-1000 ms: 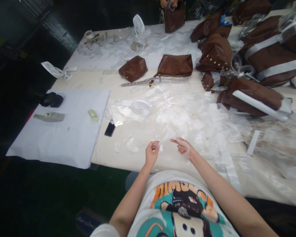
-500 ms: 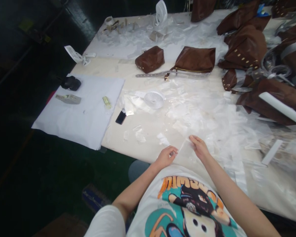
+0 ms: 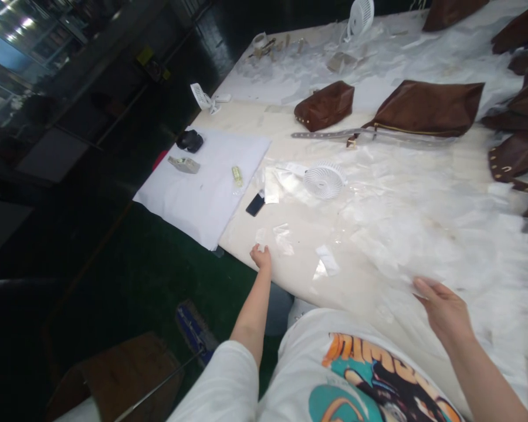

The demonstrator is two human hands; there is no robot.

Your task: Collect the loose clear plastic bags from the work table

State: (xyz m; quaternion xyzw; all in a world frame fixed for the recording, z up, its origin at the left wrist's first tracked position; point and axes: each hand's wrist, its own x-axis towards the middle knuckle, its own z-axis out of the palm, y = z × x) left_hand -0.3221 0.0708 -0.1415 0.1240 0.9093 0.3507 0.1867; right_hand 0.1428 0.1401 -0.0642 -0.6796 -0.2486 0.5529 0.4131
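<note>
Left hand [image 3: 260, 257]: parted from right hand [image 3: 446, 308] within the last half-second, now at tabletop [image 3: 303, 228] edge beside a clear packet [image 3: 260, 235]; grip not discernible. Right hand: pinching plastic sheet [image 3: 405, 272] near loose film [image 3: 405, 217]; apparently one-handed handling now. Sheet: thin, translucent, colourless.

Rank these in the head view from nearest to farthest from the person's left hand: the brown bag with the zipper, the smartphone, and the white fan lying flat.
From the left hand:
1. Smartphone: just beyond the hand.
2. White fan: farther in, to the right.
3. Brown zippered bag: far right, beyond the fan.
</note>
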